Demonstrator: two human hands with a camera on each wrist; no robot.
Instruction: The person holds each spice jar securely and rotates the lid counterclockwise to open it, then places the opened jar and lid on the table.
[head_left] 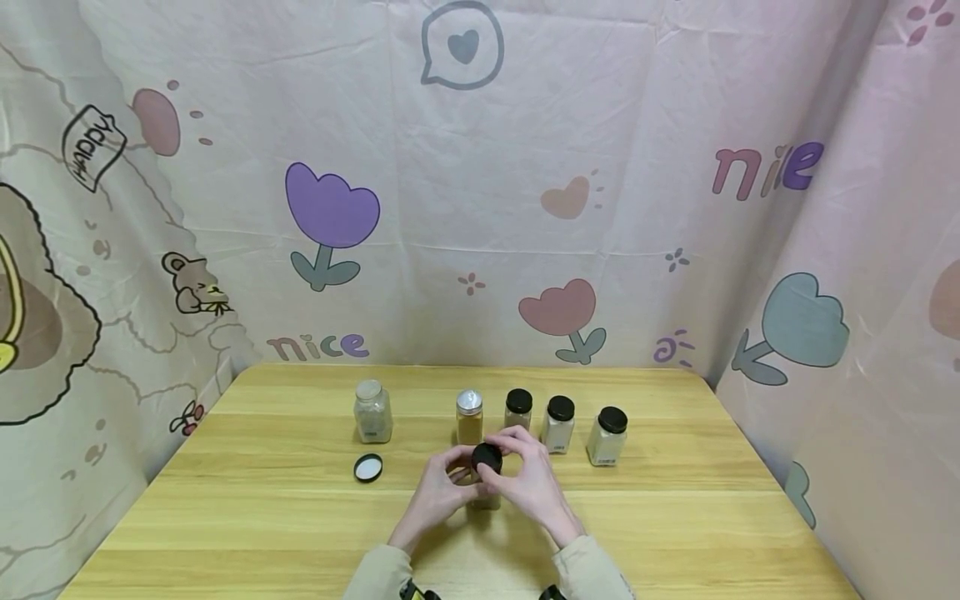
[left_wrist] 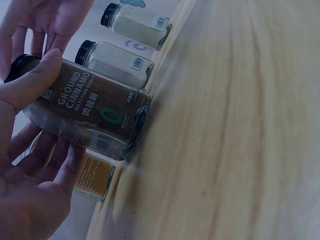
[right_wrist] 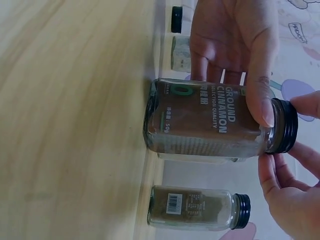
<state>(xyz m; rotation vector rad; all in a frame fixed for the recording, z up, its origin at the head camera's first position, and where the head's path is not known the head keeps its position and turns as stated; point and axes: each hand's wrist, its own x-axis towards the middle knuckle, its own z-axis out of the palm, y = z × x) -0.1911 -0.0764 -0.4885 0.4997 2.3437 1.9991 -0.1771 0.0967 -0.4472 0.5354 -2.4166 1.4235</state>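
A glass jar of ground cinnamon [left_wrist: 82, 107], full of brown powder, is upright at the front middle of the table between both hands. My left hand [head_left: 438, 493] grips its body, with the thumb across the label side and the fingers round the other side. On top of the jar is a black ribbed lid [right_wrist: 285, 126]. My right hand [head_left: 534, 483] pinches that lid's rim between thumb and fingers. Just behind the hands stands a jar of yellow-brown powder [head_left: 470, 423] with a silver top.
Three black-lidded jars stand behind and to the right: a brownish one [head_left: 518, 408], a pale one [head_left: 558, 429] and another pale one [head_left: 606, 442]. Back left is a lidless-looking glass jar [head_left: 372, 417]. A loose black lid [head_left: 368, 468] lies white inside up before it.
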